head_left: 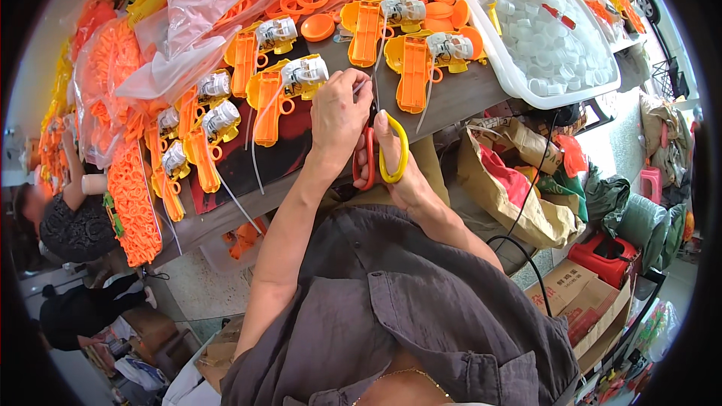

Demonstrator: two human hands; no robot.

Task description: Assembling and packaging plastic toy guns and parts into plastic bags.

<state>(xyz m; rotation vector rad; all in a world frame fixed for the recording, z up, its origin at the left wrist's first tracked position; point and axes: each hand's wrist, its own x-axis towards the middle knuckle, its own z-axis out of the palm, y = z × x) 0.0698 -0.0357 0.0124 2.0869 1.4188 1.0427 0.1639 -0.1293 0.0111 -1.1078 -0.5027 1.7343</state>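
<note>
My right hand [410,180] grips a pair of scissors [405,146] with one yellow and one red handle loop, its blades pointing away from me. Just left of the blades, my left hand [336,116] pinches a thin whitish strand [361,86]. The strand's far part runs up beside an orange and yellow toy-gun half [365,34], but the fingers hide where it ends. Several similar toy-gun halves [265,109] lie in rows on the table, each with a whitish cylinder and wires. Thin pale tubes [257,169] trail from some of them toward me.
A white bin [519,86] full of translucent caps stands at the far right, with a small red item on top. Orange rings and discs [318,28] cover the back. Bags of orange parts [113,68] stand at left. Below right sit a paper bag [519,195] and cardboard boxes [575,289].
</note>
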